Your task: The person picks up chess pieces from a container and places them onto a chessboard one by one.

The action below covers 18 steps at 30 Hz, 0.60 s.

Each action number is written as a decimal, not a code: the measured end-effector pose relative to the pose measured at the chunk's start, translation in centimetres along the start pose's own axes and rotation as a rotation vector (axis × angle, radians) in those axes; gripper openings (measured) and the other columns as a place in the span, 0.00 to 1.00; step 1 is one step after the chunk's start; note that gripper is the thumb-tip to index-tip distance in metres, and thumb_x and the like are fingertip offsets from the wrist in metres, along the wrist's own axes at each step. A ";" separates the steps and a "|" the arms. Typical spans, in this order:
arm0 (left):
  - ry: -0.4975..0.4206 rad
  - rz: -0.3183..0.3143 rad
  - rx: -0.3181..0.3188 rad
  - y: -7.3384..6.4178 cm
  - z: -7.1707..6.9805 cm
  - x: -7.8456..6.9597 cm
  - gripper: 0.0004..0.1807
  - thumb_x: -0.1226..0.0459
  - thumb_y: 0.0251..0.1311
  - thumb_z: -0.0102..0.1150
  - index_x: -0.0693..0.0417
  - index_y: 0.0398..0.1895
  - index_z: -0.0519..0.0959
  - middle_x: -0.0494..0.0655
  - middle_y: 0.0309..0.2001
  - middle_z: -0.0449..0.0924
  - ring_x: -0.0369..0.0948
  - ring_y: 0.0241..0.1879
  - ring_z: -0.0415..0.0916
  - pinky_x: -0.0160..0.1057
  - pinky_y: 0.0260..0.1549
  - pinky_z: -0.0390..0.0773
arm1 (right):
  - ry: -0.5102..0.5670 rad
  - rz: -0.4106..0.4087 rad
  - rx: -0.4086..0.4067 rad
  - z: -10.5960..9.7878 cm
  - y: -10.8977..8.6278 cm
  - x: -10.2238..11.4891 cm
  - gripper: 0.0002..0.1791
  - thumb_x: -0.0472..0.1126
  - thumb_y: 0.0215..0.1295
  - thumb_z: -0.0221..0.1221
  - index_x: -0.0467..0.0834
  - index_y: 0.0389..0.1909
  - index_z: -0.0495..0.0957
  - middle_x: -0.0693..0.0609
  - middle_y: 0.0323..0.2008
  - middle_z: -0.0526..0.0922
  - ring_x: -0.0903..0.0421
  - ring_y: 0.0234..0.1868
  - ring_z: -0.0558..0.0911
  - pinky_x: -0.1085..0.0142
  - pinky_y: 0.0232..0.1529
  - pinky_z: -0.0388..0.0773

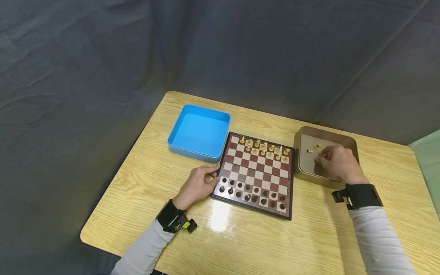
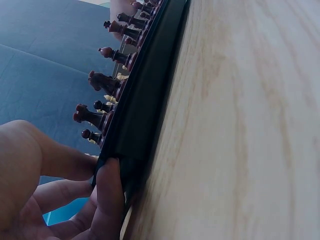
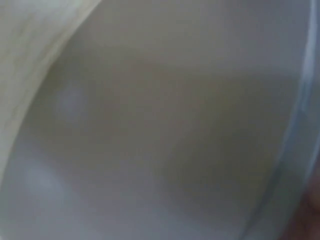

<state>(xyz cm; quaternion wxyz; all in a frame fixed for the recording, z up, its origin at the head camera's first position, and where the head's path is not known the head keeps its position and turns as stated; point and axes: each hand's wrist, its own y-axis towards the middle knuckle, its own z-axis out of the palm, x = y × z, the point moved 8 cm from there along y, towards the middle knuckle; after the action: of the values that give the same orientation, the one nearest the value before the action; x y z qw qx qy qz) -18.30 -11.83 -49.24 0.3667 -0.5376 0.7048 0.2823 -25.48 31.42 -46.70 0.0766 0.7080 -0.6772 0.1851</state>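
Note:
A folding chessboard lies on the table, dark pieces in two rows on its near side and pale yellow pieces in two rows on its far side. My left hand pinches the board's left edge near the front corner; the left wrist view shows fingertips against the black rim. Inside the brown box on the right, my right hand reaches down with bent fingers. Two yellow chess pieces lie beside it. Whether those fingers hold a piece is hidden.
A blue square box stands left of the board, touching or nearly touching its far left corner. Behind the wooden table hangs a dark grey curtain. The brown box's wall fills the blurred right wrist view.

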 end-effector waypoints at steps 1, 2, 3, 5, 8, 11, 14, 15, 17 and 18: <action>0.001 0.001 -0.001 0.0 0.0 0.0 0.27 0.68 0.62 0.65 0.61 0.66 0.79 0.44 0.38 0.83 0.32 0.19 0.69 0.32 0.16 0.73 | -0.003 0.003 0.012 0.1 0.0 -0.1 0.22 0.46 0.69 0.62 0.29 0.50 0.82 0.33 0.42 0.83 0.38 0.41 0.83 0.46 0.35 0.80; 0.002 0.001 -0.002 0.0 0.0 0.0 0.27 0.68 0.62 0.65 0.61 0.66 0.79 0.43 0.38 0.83 0.32 0.19 0.69 0.32 0.16 0.73 | -0.003 0.003 0.020 0.3 0.0 -0.2 0.22 0.46 0.69 0.62 0.29 0.51 0.82 0.32 0.43 0.84 0.38 0.41 0.83 0.46 0.35 0.80; 0.003 0.001 -0.002 0.0 0.0 0.0 0.27 0.68 0.62 0.65 0.61 0.66 0.79 0.44 0.38 0.83 0.32 0.19 0.69 0.32 0.17 0.73 | -0.002 0.003 0.026 0.4 -0.1 -0.2 0.22 0.45 0.69 0.63 0.30 0.51 0.82 0.32 0.43 0.84 0.38 0.41 0.84 0.46 0.35 0.80; 0.004 0.002 -0.003 0.0 0.1 0.0 0.27 0.68 0.62 0.65 0.61 0.66 0.79 0.43 0.38 0.83 0.32 0.19 0.69 0.32 0.17 0.73 | -0.001 -0.005 0.031 0.5 -0.1 -0.2 0.20 0.44 0.68 0.63 0.29 0.50 0.82 0.32 0.42 0.85 0.38 0.40 0.84 0.47 0.34 0.81; 0.003 0.006 -0.004 0.0 0.1 0.0 0.26 0.69 0.62 0.65 0.61 0.65 0.79 0.44 0.38 0.83 0.32 0.20 0.70 0.32 0.17 0.73 | 0.007 -0.016 0.029 0.6 0.0 -0.3 0.18 0.40 0.67 0.62 0.29 0.48 0.82 0.33 0.40 0.85 0.41 0.38 0.84 0.50 0.32 0.81; 0.004 0.006 -0.004 -0.1 0.1 0.0 0.26 0.68 0.62 0.65 0.61 0.65 0.79 0.44 0.38 0.83 0.32 0.20 0.70 0.32 0.18 0.74 | 0.017 -0.017 0.035 0.8 0.0 -0.3 0.15 0.36 0.66 0.61 0.28 0.47 0.82 0.35 0.38 0.85 0.44 0.35 0.84 0.55 0.29 0.79; 0.006 0.002 -0.003 0.0 0.0 0.1 0.26 0.68 0.62 0.65 0.60 0.66 0.79 0.44 0.38 0.83 0.32 0.20 0.71 0.32 0.18 0.74 | 0.020 -0.011 0.044 0.9 0.1 -0.4 0.14 0.33 0.65 0.60 0.27 0.48 0.81 0.34 0.38 0.84 0.46 0.34 0.83 0.58 0.27 0.79; 0.005 0.000 -0.001 0.0 0.1 0.1 0.27 0.68 0.62 0.65 0.60 0.66 0.79 0.44 0.38 0.83 0.33 0.20 0.71 0.32 0.18 0.74 | 0.018 -0.010 0.045 0.9 0.1 -0.5 0.14 0.32 0.65 0.59 0.27 0.48 0.81 0.34 0.39 0.85 0.45 0.34 0.83 0.58 0.27 0.79; 0.003 -0.004 0.002 0.0 0.1 0.2 0.27 0.69 0.62 0.65 0.60 0.66 0.79 0.44 0.39 0.83 0.33 0.20 0.71 0.32 0.17 0.75 | 0.010 -0.010 0.042 0.9 0.1 -0.5 0.14 0.31 0.65 0.59 0.27 0.48 0.81 0.33 0.40 0.85 0.44 0.35 0.84 0.57 0.28 0.80; 0.001 -0.005 0.004 0.1 0.1 0.2 0.27 0.69 0.62 0.65 0.60 0.66 0.79 0.44 0.39 0.83 0.33 0.20 0.71 0.32 0.17 0.75 | 0.006 -0.011 0.042 0.9 0.1 -0.5 0.14 0.31 0.65 0.59 0.26 0.48 0.81 0.32 0.41 0.85 0.42 0.36 0.84 0.56 0.28 0.81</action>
<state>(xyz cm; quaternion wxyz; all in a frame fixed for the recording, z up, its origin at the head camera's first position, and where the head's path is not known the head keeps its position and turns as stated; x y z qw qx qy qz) -18.37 -11.85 -49.47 0.3680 -0.5388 0.7043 0.2798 -25.44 31.50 -47.76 0.0647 0.7125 -0.6691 0.2011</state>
